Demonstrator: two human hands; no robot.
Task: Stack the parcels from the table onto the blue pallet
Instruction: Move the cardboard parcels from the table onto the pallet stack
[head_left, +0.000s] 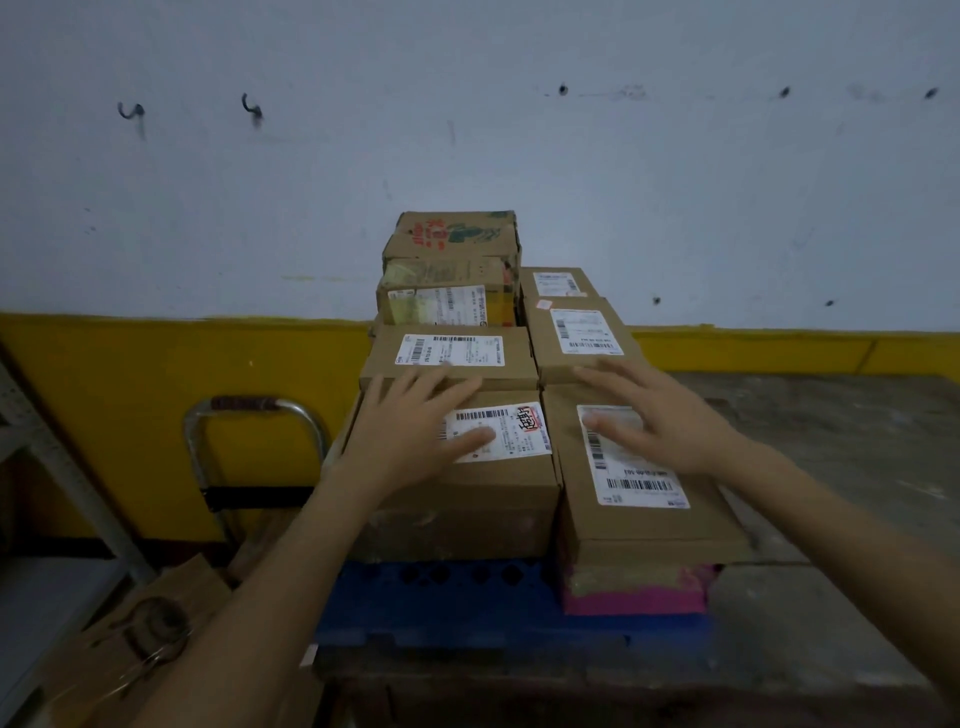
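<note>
Both of my hands are open on the load. My left hand (415, 423) lies flat on the near left parcel (467, 499), fingers straight and spread, thumb across its white label, gripping nothing. My right hand (660, 421) is spread the same way over the near right parcel (649, 525). It is blurred, so I cannot tell whether the palm presses down or hangs just above.

The parcels stand packed edge to edge on the blue pallet (431, 603), which shows only as a front strip under the load. A pink box (634, 597) sits beneath the near right parcel, mostly covered by it. Behind come two more labelled parcels, left (449, 351) and right (582, 332), then a two-box stack (452, 236) and a small parcel (558, 283) that is half hidden. The labels are too small to read.

The grey table (841, 447) runs off the right edge. At left, a metal trolley handle (249, 408) and a brown paper bag (130, 639) are partly covered by my forearm in the dim light.
</note>
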